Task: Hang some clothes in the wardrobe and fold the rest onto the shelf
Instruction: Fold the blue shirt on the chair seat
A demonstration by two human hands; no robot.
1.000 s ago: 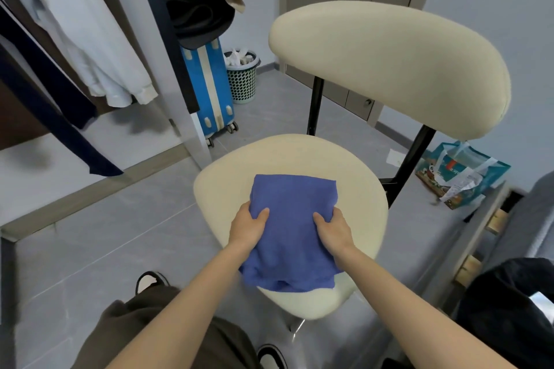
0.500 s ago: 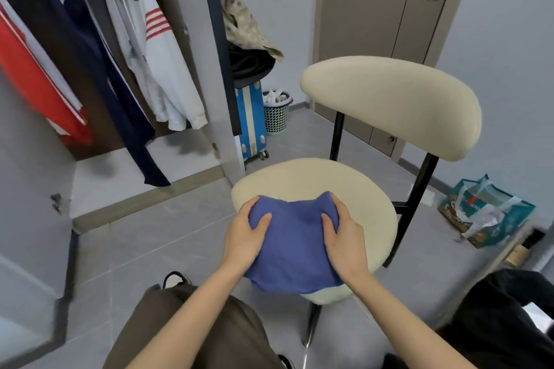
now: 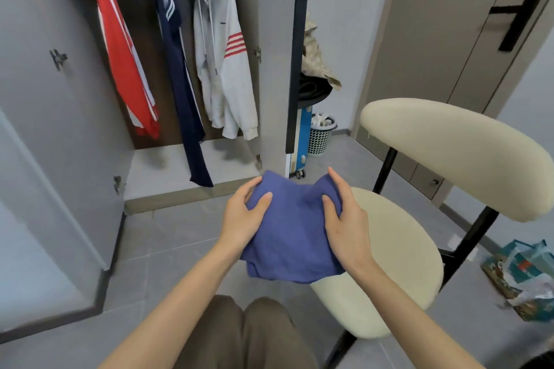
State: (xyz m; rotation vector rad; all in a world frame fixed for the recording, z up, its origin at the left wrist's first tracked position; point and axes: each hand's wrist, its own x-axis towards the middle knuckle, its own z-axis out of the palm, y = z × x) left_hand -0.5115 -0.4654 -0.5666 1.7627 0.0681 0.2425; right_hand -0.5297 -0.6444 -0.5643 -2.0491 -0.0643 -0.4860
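Note:
A folded blue garment hangs in the air between my hands, left of the cream chair seat. My left hand grips its left edge, thumb on top and fingers underneath. My right hand grips its right edge the same way. The wardrobe stands open ahead on the left. Inside hang a red striped jacket, a navy garment and a white hooded jacket. Below them lies the wardrobe's pale grey shelf.
An open wardrobe door juts out at left. The cream chair's backrest is at right. Behind the wardrobe side stand a blue suitcase with clothes on top and a mesh bin. A teal bag lies on the floor.
Both hands have lifted the blue garment off the chair seat and carried it left toward the wardrobe. The view has turned left and up, showing more of the wardrobe.

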